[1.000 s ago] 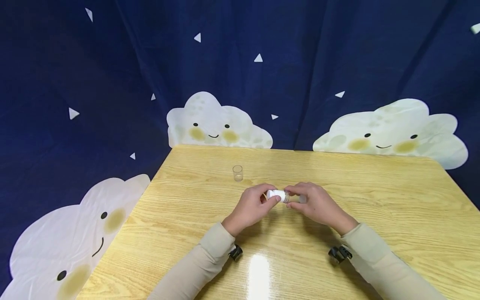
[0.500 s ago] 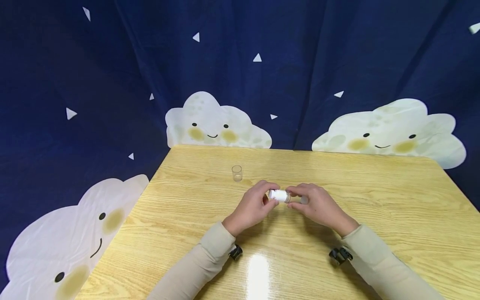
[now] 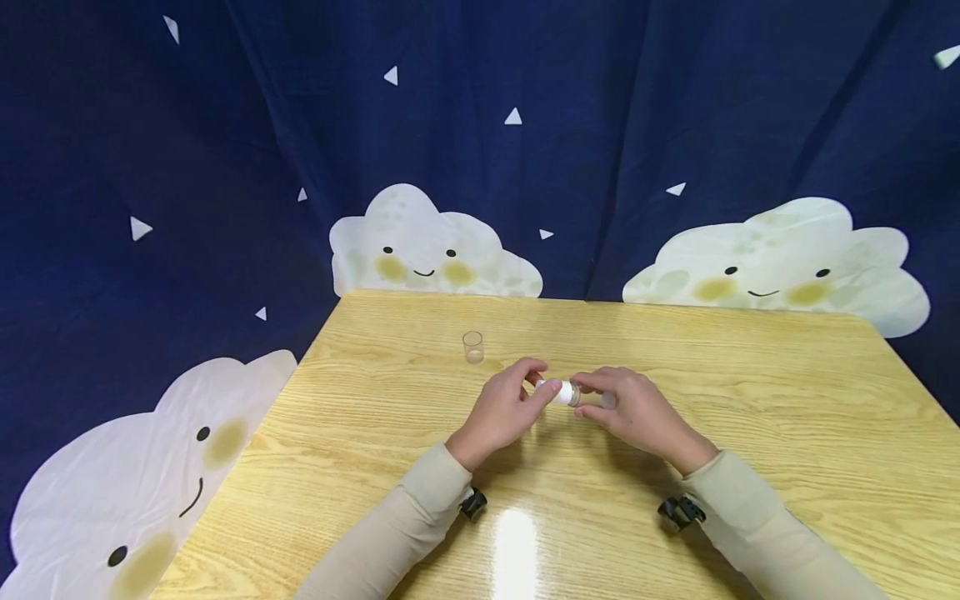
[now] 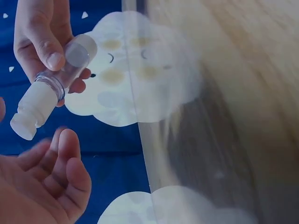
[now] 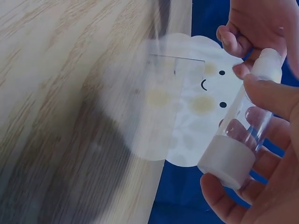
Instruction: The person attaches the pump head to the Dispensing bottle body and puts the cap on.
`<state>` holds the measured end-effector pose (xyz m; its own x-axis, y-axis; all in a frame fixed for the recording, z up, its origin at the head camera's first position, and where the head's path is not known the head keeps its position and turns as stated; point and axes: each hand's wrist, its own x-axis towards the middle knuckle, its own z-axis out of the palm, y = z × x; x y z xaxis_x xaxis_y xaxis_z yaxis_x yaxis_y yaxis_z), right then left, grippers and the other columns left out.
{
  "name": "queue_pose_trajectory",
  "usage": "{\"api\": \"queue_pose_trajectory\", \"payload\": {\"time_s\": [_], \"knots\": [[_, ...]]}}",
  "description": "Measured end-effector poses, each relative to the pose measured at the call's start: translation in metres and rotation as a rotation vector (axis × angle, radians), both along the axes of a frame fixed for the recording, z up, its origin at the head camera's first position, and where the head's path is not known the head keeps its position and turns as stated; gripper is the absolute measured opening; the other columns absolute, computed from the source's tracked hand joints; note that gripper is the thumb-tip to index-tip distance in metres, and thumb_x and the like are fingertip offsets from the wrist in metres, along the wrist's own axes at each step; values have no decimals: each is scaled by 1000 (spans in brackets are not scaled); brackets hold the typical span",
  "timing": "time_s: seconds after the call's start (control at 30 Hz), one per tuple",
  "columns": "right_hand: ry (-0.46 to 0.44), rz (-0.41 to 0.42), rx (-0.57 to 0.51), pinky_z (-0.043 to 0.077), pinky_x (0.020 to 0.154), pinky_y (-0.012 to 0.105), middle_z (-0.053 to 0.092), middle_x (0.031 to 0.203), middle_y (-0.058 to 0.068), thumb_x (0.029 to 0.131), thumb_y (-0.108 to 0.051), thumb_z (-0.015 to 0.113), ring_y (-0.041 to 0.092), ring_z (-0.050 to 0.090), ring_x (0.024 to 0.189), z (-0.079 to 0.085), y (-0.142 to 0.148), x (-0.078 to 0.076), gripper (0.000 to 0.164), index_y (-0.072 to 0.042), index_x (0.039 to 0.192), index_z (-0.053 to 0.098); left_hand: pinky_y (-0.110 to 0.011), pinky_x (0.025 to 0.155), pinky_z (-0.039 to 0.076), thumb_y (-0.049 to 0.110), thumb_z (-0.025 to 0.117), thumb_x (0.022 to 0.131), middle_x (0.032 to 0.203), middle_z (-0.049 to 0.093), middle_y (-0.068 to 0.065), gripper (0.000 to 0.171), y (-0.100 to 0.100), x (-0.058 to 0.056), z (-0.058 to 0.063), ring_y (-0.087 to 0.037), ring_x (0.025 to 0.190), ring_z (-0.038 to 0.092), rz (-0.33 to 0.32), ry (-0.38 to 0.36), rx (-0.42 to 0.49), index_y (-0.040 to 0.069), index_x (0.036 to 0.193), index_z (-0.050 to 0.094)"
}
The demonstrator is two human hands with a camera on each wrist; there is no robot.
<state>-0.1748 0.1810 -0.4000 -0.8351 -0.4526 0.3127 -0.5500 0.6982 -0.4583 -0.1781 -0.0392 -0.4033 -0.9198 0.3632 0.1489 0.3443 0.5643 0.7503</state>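
My right hand (image 3: 630,410) holds a small pump bottle (image 5: 240,128) sideways above the table, its fingers and thumb curled round the clear body. The white pump top (image 4: 36,105) points towards my left hand (image 3: 504,412). In the left wrist view the left hand's fingers are loosely bent beside the pump top, with a gap between. Its thumb overlaps the white top in the head view. At the bottle's other end is a whitish base (image 5: 227,161). A clear, cup-shaped piece (image 3: 473,347) stands on the table, beyond the left hand.
The wooden table (image 3: 360,467) spreads under both forearms. Behind it hangs a dark blue curtain (image 3: 450,100) printed with white clouds and triangles. Each wrist carries a small black camera (image 3: 472,504).
The left thumb and fingers, earlier pinching the white pump top, have slipped down, spread and shifted round it. The right hand keeps its grip on the bottle, nearly still.
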Motion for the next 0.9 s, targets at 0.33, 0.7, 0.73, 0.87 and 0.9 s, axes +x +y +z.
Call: {"api": "queue_pose_trajectory", "payload": {"time_s": [0.33,0.7,0.73,0.87,0.9], "knots": [[5,4,8,54,78,38,75,100,0,84,-17,79,20,67,88,0,0,1,37,-10,120,72,-19,48,41,31,64,97,80,64,4,20,2,-1,1,-7,56,50,-55,1,29,16,109,69],[-1,6,14,53,77,37,74,98,0,85,-19,78,19,66,86,-3,1,1,37,-11,121,71,-19,50,41,32,64,96,81,65,2,23,2,-1,-1,-12,60,53,-59,9,19,16,111,70],[0,7,15,54,77,37,74,99,0,85,-19,78,19,66,86,-3,1,1,37,-10,121,71,-18,50,41,31,65,96,83,66,2,23,2,-1,-1,-12,61,53,-64,14,17,15,112,70],[4,11,19,54,78,39,75,100,1,84,-17,79,19,67,87,-3,2,1,38,-10,121,71,-17,56,42,26,69,93,97,69,-1,28,2,0,-1,-9,65,53,-87,81,-17,13,118,69],[1,9,20,54,78,39,75,101,1,84,-17,79,20,67,87,-3,3,1,38,-10,121,71,-16,57,43,25,70,93,100,69,-1,29,2,0,-1,-9,66,53,-95,102,-24,13,119,68]]}}
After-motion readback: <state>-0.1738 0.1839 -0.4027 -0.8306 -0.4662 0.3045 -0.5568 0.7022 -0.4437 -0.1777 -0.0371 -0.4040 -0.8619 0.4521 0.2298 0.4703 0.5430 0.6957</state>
